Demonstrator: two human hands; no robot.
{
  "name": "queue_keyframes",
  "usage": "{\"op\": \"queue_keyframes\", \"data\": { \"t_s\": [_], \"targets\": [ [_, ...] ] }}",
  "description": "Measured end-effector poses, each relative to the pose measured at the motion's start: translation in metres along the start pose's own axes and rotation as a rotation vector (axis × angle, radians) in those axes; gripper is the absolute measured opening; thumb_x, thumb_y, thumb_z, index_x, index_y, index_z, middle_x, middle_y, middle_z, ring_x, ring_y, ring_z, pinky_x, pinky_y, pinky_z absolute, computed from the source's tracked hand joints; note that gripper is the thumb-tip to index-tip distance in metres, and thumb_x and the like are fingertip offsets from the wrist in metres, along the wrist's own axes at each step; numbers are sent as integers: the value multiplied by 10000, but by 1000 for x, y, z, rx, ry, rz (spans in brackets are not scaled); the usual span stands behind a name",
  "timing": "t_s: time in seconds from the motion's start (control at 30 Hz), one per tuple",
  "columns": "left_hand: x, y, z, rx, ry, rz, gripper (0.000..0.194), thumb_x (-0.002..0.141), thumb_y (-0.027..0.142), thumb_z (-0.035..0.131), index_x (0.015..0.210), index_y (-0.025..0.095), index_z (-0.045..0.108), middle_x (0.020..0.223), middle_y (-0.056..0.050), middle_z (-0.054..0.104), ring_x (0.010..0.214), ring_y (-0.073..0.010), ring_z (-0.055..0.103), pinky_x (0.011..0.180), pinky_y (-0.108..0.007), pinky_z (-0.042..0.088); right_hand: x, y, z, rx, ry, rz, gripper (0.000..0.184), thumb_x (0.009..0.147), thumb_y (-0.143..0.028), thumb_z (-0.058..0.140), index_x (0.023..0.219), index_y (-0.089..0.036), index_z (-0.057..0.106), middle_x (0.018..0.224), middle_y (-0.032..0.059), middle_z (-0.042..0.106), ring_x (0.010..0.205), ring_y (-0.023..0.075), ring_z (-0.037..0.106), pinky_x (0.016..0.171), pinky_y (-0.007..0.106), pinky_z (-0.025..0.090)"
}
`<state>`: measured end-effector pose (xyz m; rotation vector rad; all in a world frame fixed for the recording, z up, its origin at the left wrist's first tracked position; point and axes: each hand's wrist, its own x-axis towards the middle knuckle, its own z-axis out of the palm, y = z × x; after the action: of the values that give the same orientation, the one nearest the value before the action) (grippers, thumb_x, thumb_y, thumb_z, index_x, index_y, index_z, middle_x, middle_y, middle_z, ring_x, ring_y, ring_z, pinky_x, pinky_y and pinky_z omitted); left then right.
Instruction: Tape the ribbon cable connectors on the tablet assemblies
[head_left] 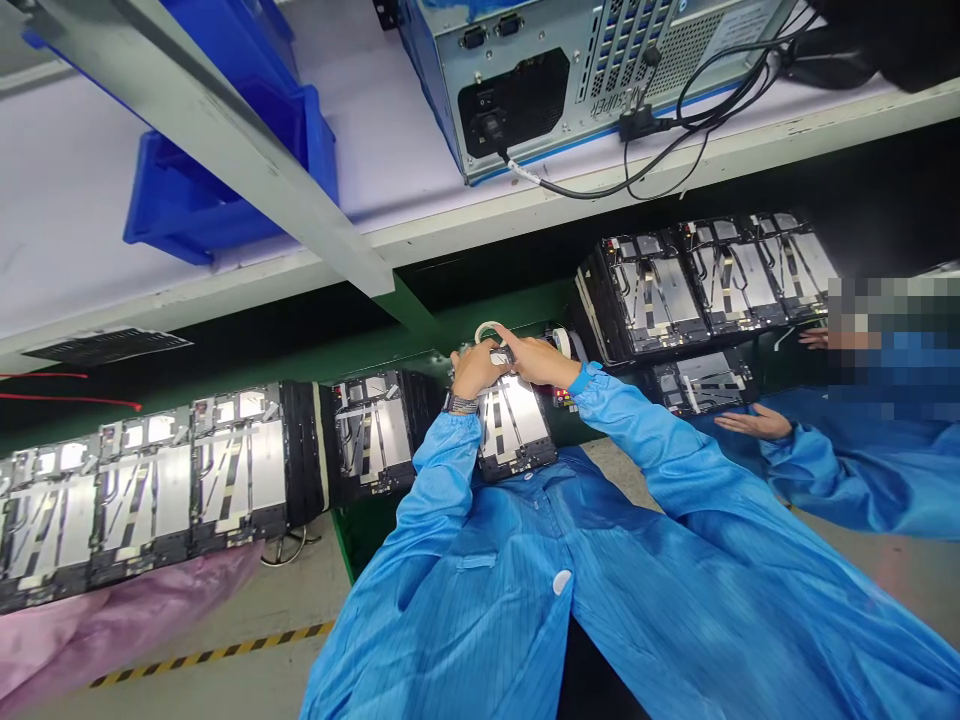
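An opened tablet-like device, with silver battery plates and dark ribbon cables, lies right in front of my body. My left hand, a watch on its wrist, curls over the device's far left corner and touches it. My right hand bends in from the right over the far end, fingers closed and close to the left fingers. Whatever is between the right fingertips is too small to make out. A pale curved strip shows just beyond the hands. Beside my right hand stands a roll of white tape.
Stacks of similar opened devices stand left, nearer left and right. At right, a co-worker's hand is beside another device. A shelf above holds blue bins and a computer case. A pink sleeve shows lower left.
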<state>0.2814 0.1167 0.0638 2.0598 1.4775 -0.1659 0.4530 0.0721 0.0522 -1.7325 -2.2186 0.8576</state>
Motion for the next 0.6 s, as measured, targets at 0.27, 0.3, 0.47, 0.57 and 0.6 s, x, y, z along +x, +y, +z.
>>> {"op": "queue_keyframes", "data": {
  "t_s": [0.27, 0.3, 0.47, 0.57, 0.6],
  "targets": [
    [-1, 1, -3, -2, -10, -5, 531, 899, 581, 705, 1336, 284, 652, 1361, -110, 734, 1332, -359, 610, 1152, -540, 314, 14, 15, -10, -54, 136, 143, 1235, 653, -299, 992, 1686, -293, 315, 1226, 172, 684, 976, 333, 693, 813, 361, 495],
    [-2, 0, -4, -7, -11, -4, 514, 900, 561, 712, 1333, 290, 651, 1364, -101, 734, 1333, -353, 610, 1157, -537, 311, 15, 24, -12, 15, 130, 201, 1274, 620, -367, 1010, 1687, -294, 316, 1209, 157, 677, 946, 316, 685, 811, 364, 496],
    [-8, -1, -1, -17, 7, 58, 548, 927, 600, 674, 1348, 251, 639, 1393, -136, 705, 1371, -365, 557, 1226, -615, 221, 3, 53, 0, 501, 224, 358, 1063, 790, -441, 858, 1682, -226, 322, 874, -7, 647, 723, 176, 585, 744, 316, 486],
    [-9, 1, 7, 5, 87, 61, 584, 878, 625, 733, 1301, 231, 653, 1376, -168, 689, 1382, -388, 514, 1242, -665, 176, -12, 44, 15, 602, 452, 372, 811, 878, -391, 723, 1603, -169, 436, 838, -14, 642, 661, 154, 534, 701, 306, 475],
    [-8, 1, 9, 7, 115, 68, 576, 858, 605, 766, 1277, 225, 660, 1375, -176, 679, 1387, -396, 500, 1245, -680, 163, -17, 36, 19, 603, 498, 345, 753, 887, -365, 697, 1576, -171, 463, 855, -9, 652, 644, 150, 523, 689, 305, 473]
  ]
}}
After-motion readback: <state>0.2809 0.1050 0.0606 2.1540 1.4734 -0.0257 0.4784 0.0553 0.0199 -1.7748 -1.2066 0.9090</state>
